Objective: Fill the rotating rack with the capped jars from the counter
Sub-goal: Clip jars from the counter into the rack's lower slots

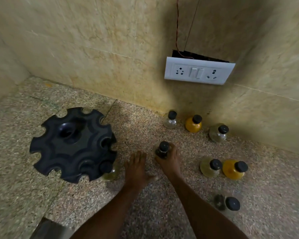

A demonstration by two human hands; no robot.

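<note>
On a speckled stone worktop (145, 121) in a tiled corner, we catch the second jar of the job at the moment of pickup: the right hand (168, 163) has its fingers (173, 150) curled around a dark-filled jar (162, 150) with a black cap, which we judge to be on or only just off the worktop, while the left hand (136, 167) lies flat just beside it, fingers straight and holding nothing. Well to the left of the gripping fingers sits the rotating rack (72, 145), a black, star-edged disc with scalloped notches around its rim; one pale-filled jar (110, 171) already hangs in the notch nearest the hands, and the other notches look unfilled. The next move, as we read it, calls for carrying the held jar leftward and sliding its neck into an open notch, perhaps with the free hand turning or steadying the rack. Six more capped jars wait on the far side of the fingers from the rack: a clear jar (170, 119), a yellow jar (194, 124) and a greyish jar (218, 132) along the wall, a pale jar (211, 167) touching an orange jar (234, 169), and, nearer us, a toppled jar (227, 203) of dark contents. All are squat, round-bodied and narrow-necked, topped with black caps.
</note>
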